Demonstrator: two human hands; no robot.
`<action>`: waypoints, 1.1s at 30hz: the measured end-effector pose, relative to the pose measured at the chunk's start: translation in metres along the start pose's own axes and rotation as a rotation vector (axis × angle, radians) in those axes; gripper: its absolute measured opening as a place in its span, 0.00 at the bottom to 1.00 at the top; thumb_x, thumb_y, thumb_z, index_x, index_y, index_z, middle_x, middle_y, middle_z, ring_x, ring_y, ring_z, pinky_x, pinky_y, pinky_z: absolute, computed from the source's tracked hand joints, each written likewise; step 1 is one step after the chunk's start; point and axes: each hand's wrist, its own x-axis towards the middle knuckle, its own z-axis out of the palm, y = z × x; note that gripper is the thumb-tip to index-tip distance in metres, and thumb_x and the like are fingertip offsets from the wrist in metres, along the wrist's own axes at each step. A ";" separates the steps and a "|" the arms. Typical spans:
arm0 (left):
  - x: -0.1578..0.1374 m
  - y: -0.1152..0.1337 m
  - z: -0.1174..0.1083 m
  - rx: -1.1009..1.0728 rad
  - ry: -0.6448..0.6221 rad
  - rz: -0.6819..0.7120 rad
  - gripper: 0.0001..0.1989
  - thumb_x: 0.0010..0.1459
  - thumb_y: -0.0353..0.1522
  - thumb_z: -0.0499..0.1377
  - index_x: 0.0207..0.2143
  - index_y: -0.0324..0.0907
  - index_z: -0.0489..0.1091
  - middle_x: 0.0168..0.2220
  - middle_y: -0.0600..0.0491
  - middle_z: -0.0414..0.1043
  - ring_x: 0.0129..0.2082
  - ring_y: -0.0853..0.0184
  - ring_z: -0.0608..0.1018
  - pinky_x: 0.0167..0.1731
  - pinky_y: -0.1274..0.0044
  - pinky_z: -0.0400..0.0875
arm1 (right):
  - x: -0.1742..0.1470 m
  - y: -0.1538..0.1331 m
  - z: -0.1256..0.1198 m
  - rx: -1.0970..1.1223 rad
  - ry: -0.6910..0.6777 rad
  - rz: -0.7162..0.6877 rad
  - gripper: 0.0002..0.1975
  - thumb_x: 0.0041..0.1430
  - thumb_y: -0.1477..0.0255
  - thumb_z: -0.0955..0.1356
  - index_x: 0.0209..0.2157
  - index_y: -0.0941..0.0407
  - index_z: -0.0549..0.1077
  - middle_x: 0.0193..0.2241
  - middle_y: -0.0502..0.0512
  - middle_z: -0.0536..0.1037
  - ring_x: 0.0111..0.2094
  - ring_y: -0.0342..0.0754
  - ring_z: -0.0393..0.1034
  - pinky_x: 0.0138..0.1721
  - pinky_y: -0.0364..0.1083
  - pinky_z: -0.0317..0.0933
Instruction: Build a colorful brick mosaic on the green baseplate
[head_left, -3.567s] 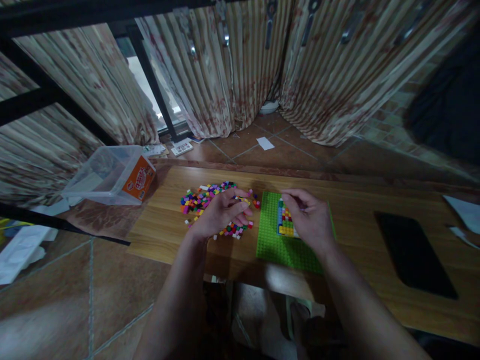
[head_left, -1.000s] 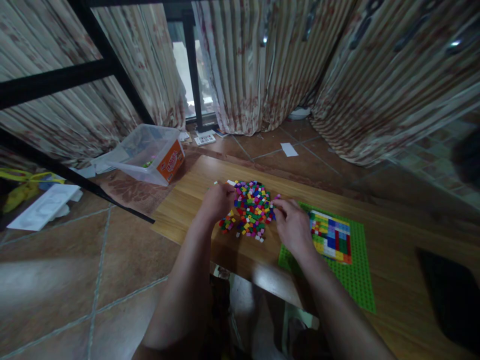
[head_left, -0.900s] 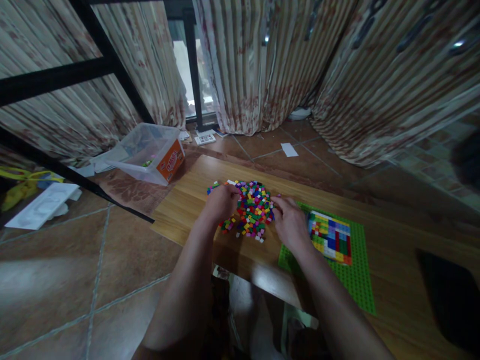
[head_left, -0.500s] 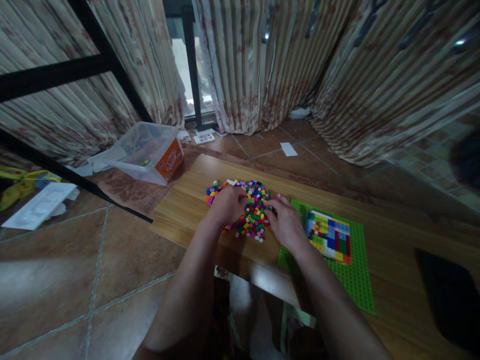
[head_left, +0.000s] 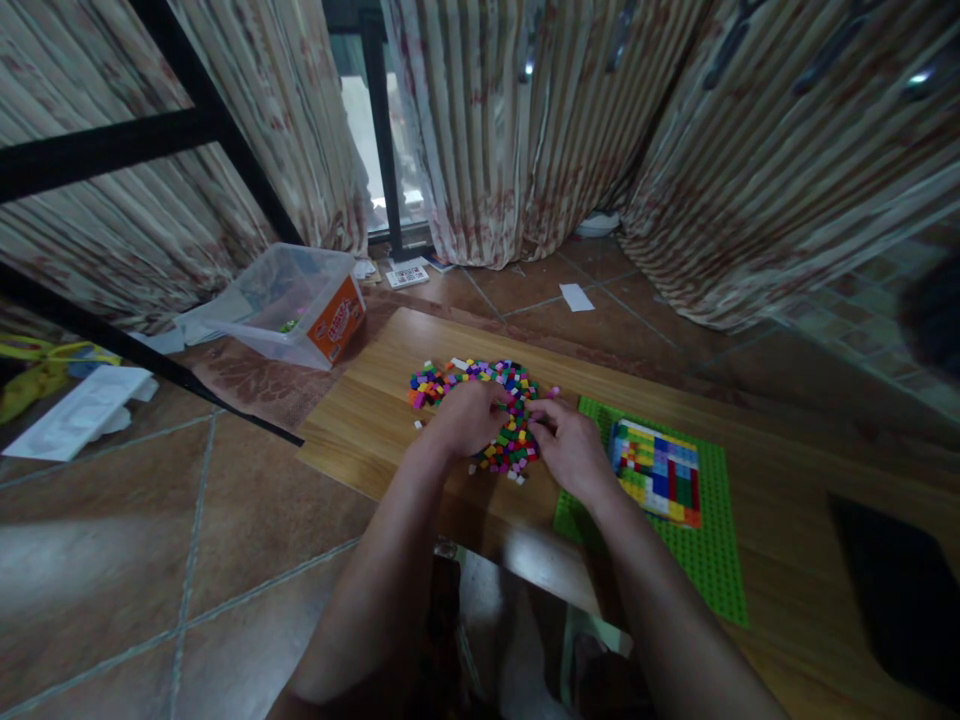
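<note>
currently, from my remote seat, both forearms reach in from the near side over the wood tabletop. right hand: at the right edge of the loose bricks, thumb and forefinger close to each other; i cannot tell whether this grip has a brick in it. left hand: over the middle of the pile, fingers curled downward; their tips are hidden from me, so the state of that grip i also cannot tell.

loose bricks: small, many colours, heaped on the tabletop under and around the left hand, a few white ones set apart at the near edge. green baseplate: flat on the tabletop, right of the pile, partly covered by the right forearm. brick build: rectangular, multicoloured, lying on the baseplate. dark flat slab: further right, apart from the baseplate.

past the left end of the tabletop i log a white molded tray on the tiled floor, then a clear box with an orange label and some green bits inside. farther: printed card and white paper on the floor. farthest: striped curtains, with a bright gap at the window.
</note>
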 end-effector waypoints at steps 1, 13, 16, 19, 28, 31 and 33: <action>0.000 0.001 0.001 0.000 -0.004 -0.011 0.13 0.55 0.28 0.55 0.39 0.41 0.78 0.33 0.50 0.79 0.34 0.64 0.78 0.35 0.77 0.67 | 0.000 0.001 0.000 0.011 0.003 -0.003 0.14 0.56 0.79 0.65 0.43 0.55 0.77 0.38 0.56 0.79 0.40 0.51 0.75 0.47 0.53 0.67; -0.002 0.029 0.021 0.191 0.059 -0.172 0.12 0.58 0.34 0.55 0.38 0.42 0.77 0.37 0.46 0.79 0.42 0.59 0.79 0.42 0.72 0.71 | -0.001 0.002 -0.001 -0.053 0.049 -0.094 0.15 0.57 0.79 0.62 0.41 0.56 0.77 0.41 0.59 0.77 0.44 0.53 0.73 0.49 0.53 0.66; -0.001 0.029 0.019 0.173 0.039 -0.167 0.12 0.58 0.33 0.54 0.38 0.41 0.77 0.38 0.45 0.79 0.42 0.58 0.79 0.42 0.71 0.72 | -0.001 0.002 -0.001 -0.057 0.034 -0.099 0.15 0.57 0.79 0.63 0.42 0.56 0.77 0.42 0.59 0.77 0.46 0.53 0.72 0.50 0.53 0.65; 0.000 0.030 0.018 0.134 0.007 -0.173 0.13 0.57 0.31 0.54 0.38 0.41 0.78 0.37 0.46 0.80 0.41 0.59 0.80 0.42 0.72 0.72 | -0.001 0.002 0.000 -0.049 0.020 -0.097 0.15 0.56 0.80 0.63 0.42 0.56 0.77 0.42 0.59 0.76 0.46 0.53 0.72 0.50 0.53 0.65; 0.000 0.032 0.021 0.083 0.005 -0.191 0.14 0.53 0.28 0.54 0.37 0.42 0.78 0.39 0.46 0.80 0.42 0.59 0.79 0.41 0.73 0.71 | 0.000 0.000 0.000 -0.062 0.012 -0.092 0.11 0.55 0.79 0.65 0.37 0.54 0.77 0.40 0.56 0.75 0.43 0.52 0.71 0.47 0.52 0.65; 0.001 0.028 0.023 0.054 0.020 -0.170 0.13 0.53 0.28 0.53 0.37 0.41 0.77 0.38 0.46 0.80 0.41 0.60 0.79 0.40 0.73 0.70 | 0.000 0.001 0.001 -0.034 0.036 -0.089 0.09 0.56 0.77 0.65 0.35 0.54 0.76 0.40 0.57 0.74 0.45 0.53 0.71 0.48 0.53 0.64; 0.003 0.023 0.023 0.001 0.043 -0.134 0.13 0.54 0.27 0.53 0.37 0.42 0.77 0.37 0.47 0.80 0.39 0.62 0.79 0.40 0.74 0.70 | 0.000 0.001 -0.001 0.029 0.056 -0.097 0.07 0.56 0.76 0.65 0.34 0.54 0.75 0.40 0.57 0.74 0.46 0.52 0.70 0.49 0.53 0.64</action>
